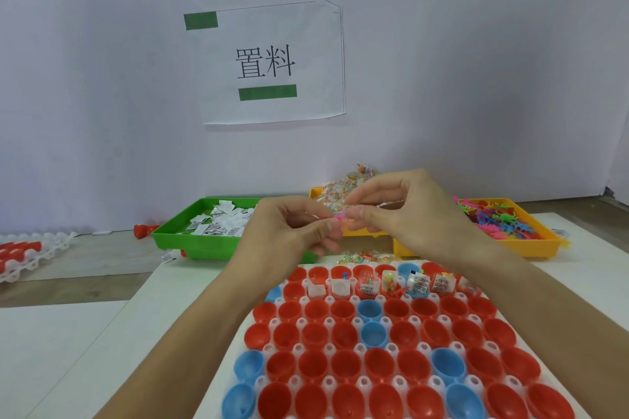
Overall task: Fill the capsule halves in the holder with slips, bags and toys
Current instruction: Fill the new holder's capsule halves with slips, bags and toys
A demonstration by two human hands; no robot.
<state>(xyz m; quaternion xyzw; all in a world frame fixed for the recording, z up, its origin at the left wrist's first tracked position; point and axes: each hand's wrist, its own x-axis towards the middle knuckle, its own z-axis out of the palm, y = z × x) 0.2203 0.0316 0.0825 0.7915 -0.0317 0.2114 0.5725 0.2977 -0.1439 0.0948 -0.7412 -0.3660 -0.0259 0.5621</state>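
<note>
A white holder [329, 300] full of red and blue capsule halves lies in front of me. Several halves in its far rows hold white slips [420, 283], small bags or toys; the nearer rows are empty. Above the holder's far edge my left hand [289, 231] and my right hand [405, 211] meet, and both pinch a small pink toy [341, 218] between their fingertips.
A green tray [204, 241] of white slips stands at the back left. Behind my hands is a yellow tray [318, 192] heaped with bead bags, and an orange tray [531, 245] of colourful toys is at the right. Another holder [23, 258] lies far left. Loose bags [360, 257] lie by the holder.
</note>
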